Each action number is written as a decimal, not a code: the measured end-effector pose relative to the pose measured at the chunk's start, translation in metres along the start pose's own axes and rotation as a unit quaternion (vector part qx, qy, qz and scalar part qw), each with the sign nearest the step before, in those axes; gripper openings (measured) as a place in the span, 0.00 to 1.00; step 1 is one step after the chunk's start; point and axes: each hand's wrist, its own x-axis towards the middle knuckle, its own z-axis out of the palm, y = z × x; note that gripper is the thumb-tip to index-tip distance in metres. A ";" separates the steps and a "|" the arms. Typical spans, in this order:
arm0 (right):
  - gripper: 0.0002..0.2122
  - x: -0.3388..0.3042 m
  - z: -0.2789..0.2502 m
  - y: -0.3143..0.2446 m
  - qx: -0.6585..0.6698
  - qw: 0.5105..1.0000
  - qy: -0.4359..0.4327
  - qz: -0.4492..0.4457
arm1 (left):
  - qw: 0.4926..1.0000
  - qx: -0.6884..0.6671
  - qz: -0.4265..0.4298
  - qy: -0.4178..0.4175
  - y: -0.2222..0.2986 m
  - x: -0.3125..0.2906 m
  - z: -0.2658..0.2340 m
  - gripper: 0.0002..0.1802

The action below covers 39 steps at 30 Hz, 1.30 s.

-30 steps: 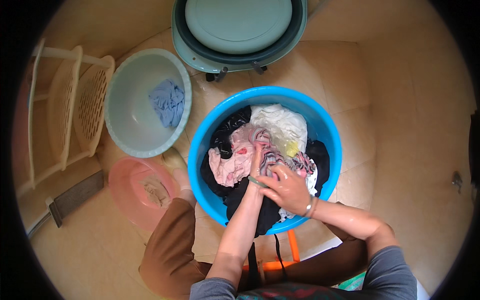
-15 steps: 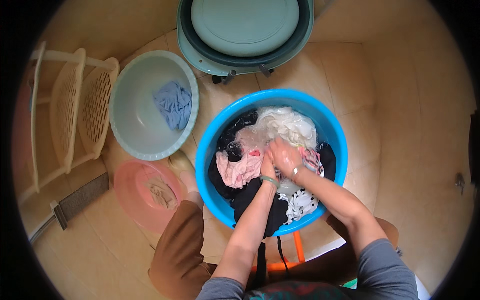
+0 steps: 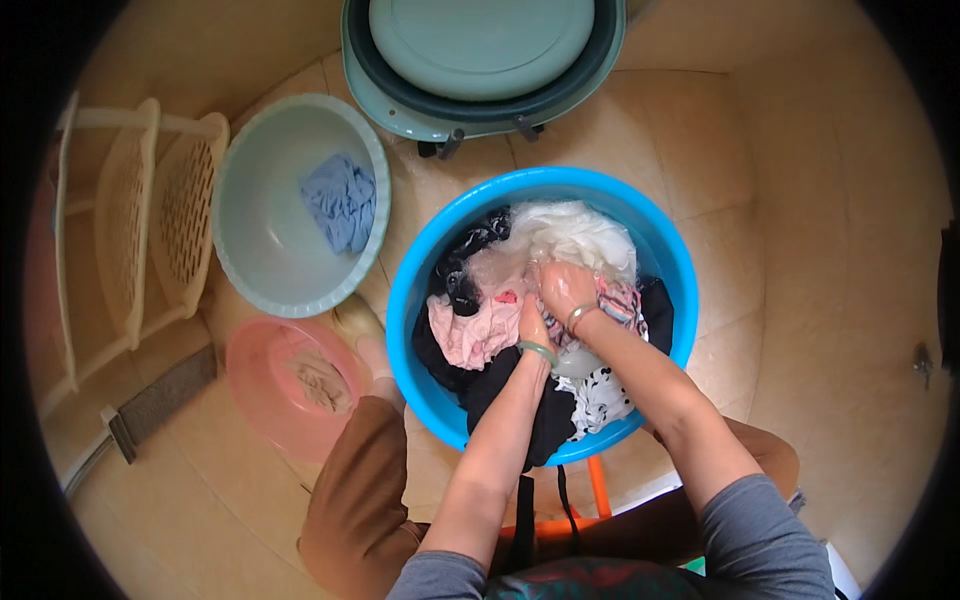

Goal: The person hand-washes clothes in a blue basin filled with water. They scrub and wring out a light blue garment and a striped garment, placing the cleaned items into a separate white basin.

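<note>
A large blue basin (image 3: 403, 385) holds wet clothes and sudsy water between my knees. My right hand (image 3: 567, 287) is closed in the middle of it, its fingers curled down into a striped garment (image 3: 622, 303) in pink, white and dark tones. Beside it, lower and to the left, my left hand (image 3: 534, 322) presses into the same wet cloth; its fingers are mostly hidden. Pink cloth (image 3: 470, 335) lies left of my hands, with white cloth (image 3: 580, 235) beyond them. Black cloth (image 3: 545, 425) and white cloth with black dots (image 3: 600, 405) are nearer me.
A pale green basin (image 3: 262, 235) with blue cloth (image 3: 341, 203) stands at the left. Nearer, a pink basin (image 3: 255, 400) contains beige cloth (image 3: 320, 380). A cream slatted rack (image 3: 185, 225) and a long-handled brush (image 3: 165, 400) line the left side. A folded green tub (image 3: 480, 50) stands behind.
My right hand has lowered into the cloth and looks more curled. My left hand has shifted slightly beside it. The whole view has moved a little.
</note>
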 end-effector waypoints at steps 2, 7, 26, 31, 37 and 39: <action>0.11 -0.020 -0.005 -0.011 -0.018 0.998 0.037 -0.042 | 0.998 0.022 0.028 -0.059 -0.008 0.008 -0.013 0.21; 0.10 -0.105 -0.033 -0.029 0.098 0.980 0.019 -0.175 | 0.982 -0.037 0.050 -0.178 -0.011 0.007 -0.023 0.22; 0.11 -0.089 -0.022 -0.022 0.043 0.988 0.014 -0.148 | 0.969 -0.098 0.018 -0.225 -0.021 0.038 -0.034 0.20; 0.12 0.002 0.012 0.017 -0.038 0.999 -0.001 -0.006 | 0.999 0.010 0.049 -0.017 -0.006 -0.001 0.000 0.19; 0.09 -0.015 -0.011 -0.003 0.002 0.995 -0.083 0.062 | 0.999 0.045 0.022 -0.009 0.002 -0.008 0.010 0.19; 0.10 -0.061 -0.021 -0.017 0.019 0.990 0.041 -0.134 | 0.990 0.072 0.079 -0.087 -0.024 0.038 -0.038 0.18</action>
